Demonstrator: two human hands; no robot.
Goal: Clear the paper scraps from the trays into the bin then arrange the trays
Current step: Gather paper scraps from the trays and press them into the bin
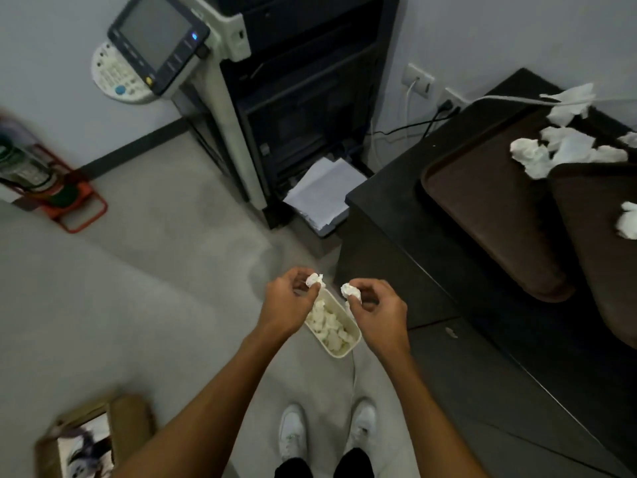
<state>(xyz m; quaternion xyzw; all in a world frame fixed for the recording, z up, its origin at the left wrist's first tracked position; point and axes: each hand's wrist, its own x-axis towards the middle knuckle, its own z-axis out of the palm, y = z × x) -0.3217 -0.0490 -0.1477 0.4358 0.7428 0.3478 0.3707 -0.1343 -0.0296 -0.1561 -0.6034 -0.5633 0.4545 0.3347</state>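
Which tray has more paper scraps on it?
The left tray, nearer the copier: a cluster of scraps lies at its far end, while the right tray shows just one scrap.

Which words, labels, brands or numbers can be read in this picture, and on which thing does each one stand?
No text is readable in this picture.
Copier panel: key and screen markings too small to read.
Cylinder in the red stand: label blurred.
Cardboard box: printed picture, no legible words.
Trays, bin, paper scraps: no print visible.
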